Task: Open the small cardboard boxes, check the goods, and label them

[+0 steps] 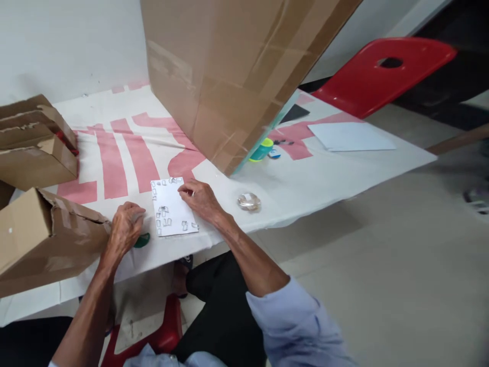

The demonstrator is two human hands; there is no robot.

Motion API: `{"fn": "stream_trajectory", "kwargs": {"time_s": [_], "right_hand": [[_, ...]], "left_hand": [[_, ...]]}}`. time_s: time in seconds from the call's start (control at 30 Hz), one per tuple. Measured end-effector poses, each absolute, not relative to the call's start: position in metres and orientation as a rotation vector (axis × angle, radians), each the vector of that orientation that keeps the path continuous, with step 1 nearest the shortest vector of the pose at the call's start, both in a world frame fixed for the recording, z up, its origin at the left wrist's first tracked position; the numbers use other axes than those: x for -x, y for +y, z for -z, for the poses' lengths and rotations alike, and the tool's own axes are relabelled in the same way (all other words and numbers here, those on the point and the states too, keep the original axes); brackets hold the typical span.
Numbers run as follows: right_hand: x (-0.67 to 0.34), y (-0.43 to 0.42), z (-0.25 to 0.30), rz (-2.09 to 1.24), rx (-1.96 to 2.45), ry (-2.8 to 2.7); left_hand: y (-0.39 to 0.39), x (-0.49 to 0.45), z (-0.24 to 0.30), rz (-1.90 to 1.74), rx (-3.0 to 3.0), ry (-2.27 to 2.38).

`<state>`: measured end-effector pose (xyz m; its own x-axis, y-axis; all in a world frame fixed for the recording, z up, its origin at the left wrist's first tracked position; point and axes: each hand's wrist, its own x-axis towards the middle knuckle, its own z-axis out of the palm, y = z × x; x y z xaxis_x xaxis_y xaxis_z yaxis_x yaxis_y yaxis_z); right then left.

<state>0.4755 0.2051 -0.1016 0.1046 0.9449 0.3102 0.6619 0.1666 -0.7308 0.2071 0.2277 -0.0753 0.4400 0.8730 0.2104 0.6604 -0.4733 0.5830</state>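
On the white-and-pink tablecloth (217, 196), a sheet with drawn shapes (171, 204) lies between the loosely curled left hand (127, 227) and the right hand (201, 200), fingers bunched at its edge; I can't tell whether either grips anything. Tall cardboard (229, 66) looms behind, near a red chair (382, 81).

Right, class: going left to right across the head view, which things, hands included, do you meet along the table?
Near box, left hand, marked paper, right hand, shiny round item, pale sheet.

The paper (173, 204) lies on the table (298, 188) (cartons (26, 234) to its left), a cardboard panel (229, 66) behind it
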Motion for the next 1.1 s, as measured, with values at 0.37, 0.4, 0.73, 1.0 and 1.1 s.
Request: {"fn": "stream_trajectory", "kwargs": {"time_s": [0.37, 0.4, 0.73, 1.0, 1.1], "right_hand": [[-0.441, 0.199, 0.099, -0.621, 1.691, -1.941], [-0.440, 0.200, 0.099, -0.612, 1.729, -1.938], [-0.437, 0.204, 0.098, -0.625, 1.799, -1.922], [-0.437, 0.206, 0.097, -0.655, 1.810, -1.871], [-0.438, 0.206, 0.097, -0.667, 1.820, -1.848]], "left_hand": [[0.212, -0.233, 0.068, -0.117, -2.567, 1.268], [0.213, -0.235, 0.068, -0.070, -2.591, 1.272], [0.218, -0.247, 0.067, 0.049, -2.594, 1.347], [0.225, -0.256, 0.069, 0.031, -2.597, 1.320], [0.226, -0.255, 0.070, 0.043, -2.604, 1.313]]}}
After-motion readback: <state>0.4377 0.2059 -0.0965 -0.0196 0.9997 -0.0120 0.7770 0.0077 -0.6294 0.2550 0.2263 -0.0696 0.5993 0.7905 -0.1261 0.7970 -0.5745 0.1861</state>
